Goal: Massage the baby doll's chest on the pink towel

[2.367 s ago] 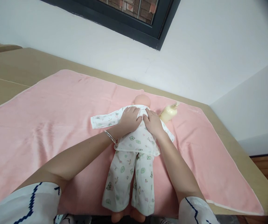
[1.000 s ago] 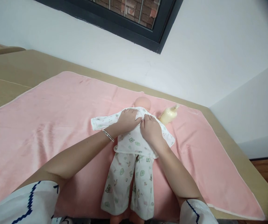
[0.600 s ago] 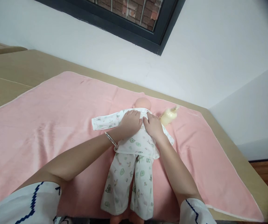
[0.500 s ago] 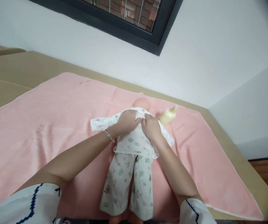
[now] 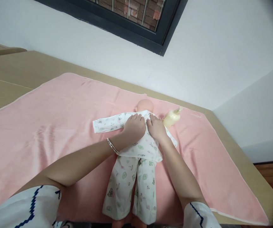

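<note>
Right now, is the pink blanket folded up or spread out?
Spread out: the blanket lies opened across the table, wrinkled in places, with the doll on top.

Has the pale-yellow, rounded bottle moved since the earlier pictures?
No. The bottle sits at the same spot on the pink fabric blanket, just inside its far edge.

No lettering, numeral or brand can be read with certainty. Small dark marks are borne by the feeding bottle point(image 5: 172, 118), but their form is too fine to be resolved. A faint pale mark is seen near the far right corner of the pink blanket point(image 5: 74, 98); it is likewise illegible. On the pyjama top point(image 5: 148, 147) and pyjama trousers point(image 5: 124, 186), pictorial motifs are printed.
</note>
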Available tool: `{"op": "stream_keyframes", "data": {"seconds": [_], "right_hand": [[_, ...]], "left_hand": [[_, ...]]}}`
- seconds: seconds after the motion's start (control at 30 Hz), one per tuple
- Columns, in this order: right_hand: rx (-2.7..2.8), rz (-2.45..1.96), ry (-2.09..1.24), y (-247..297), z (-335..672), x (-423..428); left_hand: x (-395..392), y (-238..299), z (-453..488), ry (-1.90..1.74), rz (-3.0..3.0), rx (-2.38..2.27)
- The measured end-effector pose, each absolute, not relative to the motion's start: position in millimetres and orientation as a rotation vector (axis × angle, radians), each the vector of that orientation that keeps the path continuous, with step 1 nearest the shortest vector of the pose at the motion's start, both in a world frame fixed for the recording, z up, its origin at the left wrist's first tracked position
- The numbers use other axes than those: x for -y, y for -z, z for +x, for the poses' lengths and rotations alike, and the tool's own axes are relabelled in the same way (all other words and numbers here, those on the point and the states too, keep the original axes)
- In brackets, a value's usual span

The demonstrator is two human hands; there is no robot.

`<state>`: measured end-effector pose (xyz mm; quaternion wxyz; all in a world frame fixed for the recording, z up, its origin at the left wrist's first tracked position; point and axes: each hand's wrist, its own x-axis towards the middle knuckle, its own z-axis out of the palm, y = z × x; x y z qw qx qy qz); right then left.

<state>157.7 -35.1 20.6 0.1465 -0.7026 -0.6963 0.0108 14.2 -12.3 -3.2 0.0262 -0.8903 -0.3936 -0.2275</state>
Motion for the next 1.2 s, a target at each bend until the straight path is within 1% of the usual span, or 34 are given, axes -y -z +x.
{"op": "stream_keyframes", "data": {"seconds": [0.13,0.23,0.3,0.5,0.7,0.93,1.13,1.2], "right_hand": [[2.052,-2.030,0.103,-22.1,136.1,50.4],[2.051,-2.013,0.142,-22.8,131.1,54.0],[2.026,-2.006,0.105,-22.7,137.7,49.8],[1.899,-2.062,-0.161,-18.6,165.9,32.9],[1.913,-2.044,-0.044,-14.6,162.4,33.7],[1.887,-2.015,-0.083,-14.1,162.5,32.0],[1.968,-1.719,-0.261,-22.8,170.9,37.4],[1.928,-1.675,-0.204,-24.6,168.6,40.7]], "left_hand": [[-14.8,0.6,6.4,0.791,-2.816,1.355],[-19.7,-0.2,4.8,0.805,-2.826,1.454],[-12.7,1.7,7.5,0.808,-2.776,1.424],[7.3,9.3,16.7,0.852,-2.756,1.184],[-7.3,10.9,10.3,1.043,-2.804,1.275],[-10.5,20.3,12.1,1.142,-2.805,1.344],[-10.4,27.0,13.0,1.228,-2.774,1.461],[-9.9,28.5,13.0,1.271,-2.747,1.513]]}}
